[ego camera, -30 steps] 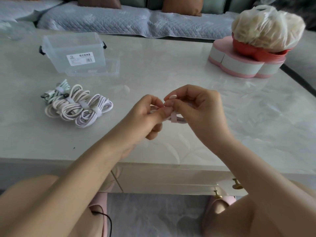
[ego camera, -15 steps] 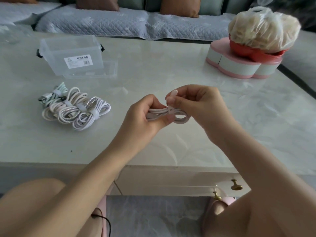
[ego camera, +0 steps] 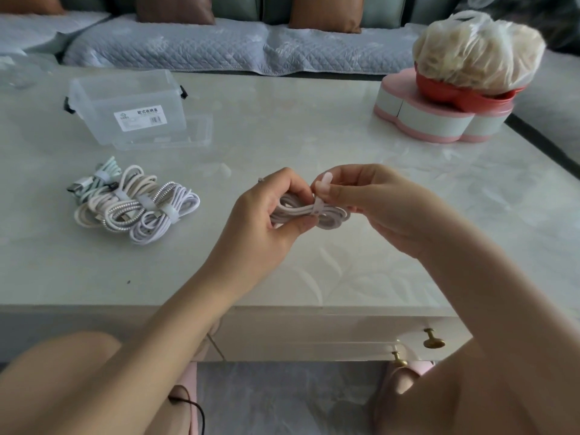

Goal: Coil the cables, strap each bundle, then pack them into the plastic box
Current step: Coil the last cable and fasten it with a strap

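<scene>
Currently in hand: one coil (ego camera: 332, 218), pale, being held just above the counter (ego camera: 314, 136), about midway along its near edge. Its long axis is running left to right, roughly parallel to that edge.

Left hand (ego camera: 266, 221): fingers are curling round the coil's left end, gripping the loops together.

Right hand (ego camera: 376, 208): thumb and fingers are pinching the strap (ego camera: 317, 205), whose pink tail is standing up between the two hands. The strap is crossing the coil at its middle, square to the long axis. Whether it is fastened cannot be told.

Bundles (ego camera: 135, 205): several, each wearing a strap, are lying in a touching heap toward the left edge, well apart from the hands.

Box (ego camera: 125, 105): clear plastic, open, sitting near the far-left corner, beyond the heap. Nothing is showing inside. Its lid (ego camera: 201, 133) appears to be lying flat against its right side.

Container (ego camera: 439, 124): pink and white, carrying a bag (ego camera: 477, 48), standing near the far-right corner.

Judgement: strapping of this coil is looking under way, and packing is not yet begun. The coming move is turning on one relation: the box is lying far and to the left of the coil, so the left hand is sitting nearer to it.
</scene>
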### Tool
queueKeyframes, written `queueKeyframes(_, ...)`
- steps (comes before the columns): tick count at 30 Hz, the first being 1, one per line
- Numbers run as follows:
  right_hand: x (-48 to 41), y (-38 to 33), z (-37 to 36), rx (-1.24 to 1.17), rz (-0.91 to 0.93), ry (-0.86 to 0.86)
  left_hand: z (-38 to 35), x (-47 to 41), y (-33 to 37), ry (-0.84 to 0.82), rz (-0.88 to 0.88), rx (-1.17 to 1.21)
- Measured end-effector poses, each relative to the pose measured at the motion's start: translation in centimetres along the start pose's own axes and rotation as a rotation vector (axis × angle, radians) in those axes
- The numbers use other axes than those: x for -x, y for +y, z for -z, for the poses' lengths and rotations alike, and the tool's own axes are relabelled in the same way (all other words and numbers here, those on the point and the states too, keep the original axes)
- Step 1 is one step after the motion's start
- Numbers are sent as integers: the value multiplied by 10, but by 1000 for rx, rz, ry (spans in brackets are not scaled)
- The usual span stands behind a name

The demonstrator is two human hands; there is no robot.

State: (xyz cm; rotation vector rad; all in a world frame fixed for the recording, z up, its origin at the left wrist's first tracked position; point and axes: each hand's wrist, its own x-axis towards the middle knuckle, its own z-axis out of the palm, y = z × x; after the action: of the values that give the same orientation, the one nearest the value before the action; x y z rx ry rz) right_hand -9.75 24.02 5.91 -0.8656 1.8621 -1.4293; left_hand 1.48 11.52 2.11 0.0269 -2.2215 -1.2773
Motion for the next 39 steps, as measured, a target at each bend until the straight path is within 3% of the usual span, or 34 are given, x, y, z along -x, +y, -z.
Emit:
queueKeyframes(7,2,3,3,-11,-93,-32,-2,0,-1,-27,-37,-49)
queueKeyframes(12,2,10,-5,146,-82,182,-11,4,6,-73,-166,-171)
queueKeyframes(16,1,11,-8,142,-21,202,-15,5,4,-36,-94,-74)
queueKeyframes(19,3,7,-3,29,8,157,-16,3,7,-28,-103,-35)
queueKeyframes(30,-3,9,23,91,-51,-76,-27,2,20,50,-137,72)
queueKeyframes(32,-4,12,24,106,-70,-34,-26,1,20,53,-144,49)
queueKeyframes(36,-5,13,21,217,131,319,-20,-3,16,108,-94,19)
queueKeyframes(39,3,4,21,249,407,259,-11,-5,9,113,-36,-41)
